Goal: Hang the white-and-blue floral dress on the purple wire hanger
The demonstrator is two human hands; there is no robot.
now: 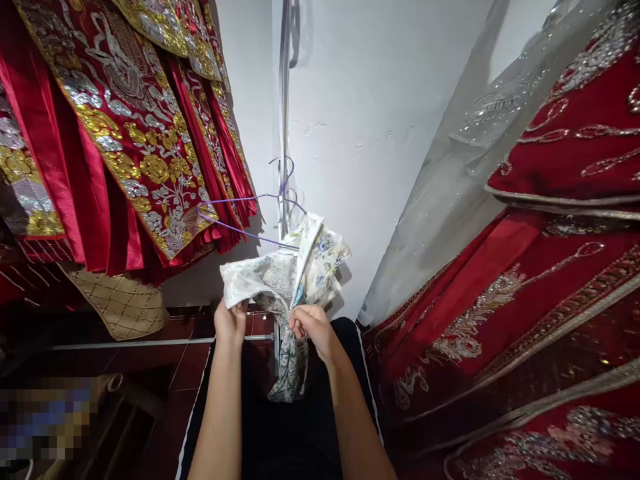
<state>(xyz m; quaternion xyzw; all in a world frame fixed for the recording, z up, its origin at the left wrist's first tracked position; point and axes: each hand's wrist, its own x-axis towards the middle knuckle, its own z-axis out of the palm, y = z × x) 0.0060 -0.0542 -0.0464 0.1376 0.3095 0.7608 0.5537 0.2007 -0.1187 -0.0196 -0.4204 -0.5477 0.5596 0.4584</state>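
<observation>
A white garment with a blue and yellow floral print (320, 267) hangs partly on a purple wire hanger (240, 199), whose left arm sticks out bare. My left hand (231, 323) grips the garment's pale left edge from below, its fingers partly hidden behind the cloth. Close to the middle of the garment, my right hand (311, 325) pinches the fabric between thumb and fingers. Below that pinch the cloth hangs down in a narrow gathered length. The hanger's hook is up beside a vertical metal pole.
Red garments with gold and silver embroidery (125, 120) hang at the left. More red beaded garments (565, 267) and a sheer glittering cloth (465, 133) fill the right. The metal pole (283, 120) stands against a white wall (370, 100). A low horizontal bar (160, 343) crosses near the tiled floor.
</observation>
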